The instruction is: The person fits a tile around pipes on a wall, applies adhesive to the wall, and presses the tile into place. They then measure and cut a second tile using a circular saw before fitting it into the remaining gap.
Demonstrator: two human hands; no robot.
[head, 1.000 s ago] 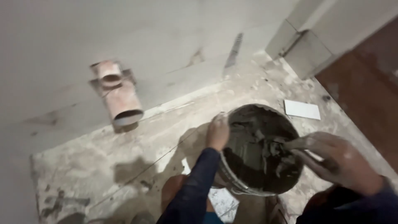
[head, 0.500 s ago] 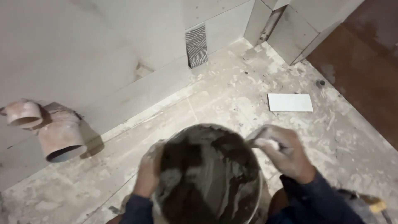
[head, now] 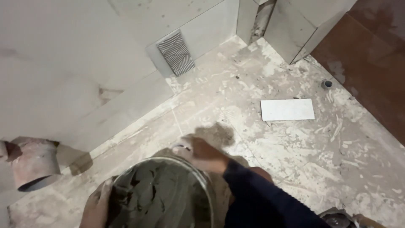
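A: What is sitting lowest in the view?

B: One round bucket with a thin metal-looking rim is sitting at the bottom edge, holding a thick, wet, dark grey mortar that is lying in rough, lumpy folds.

A: And the hands?

B: Two are showing. The left hand, smeared with grey paste, is pressing its fingers closed against the bucket's near-left rim, gripping it. The right hand, coming out of a dark blue sleeve, is reaching over the far rim with its fingers curled around something small; I cannot tell what it is clasping.

A: What is lying around them?

B: A pale floor is spreading out, rough and streaked with dried white scrape marks. One flat white rectangular tile is lying on it, well apart from the bucket. One grey rectangular patch of combed adhesive, ridged in slanted lines, is showing on the smooth light wall tiles. One reddish-brown round pipe stub is sticking out at the left, its open end tilting downward. One small dark round fitting is sitting near the brown panel at the right.
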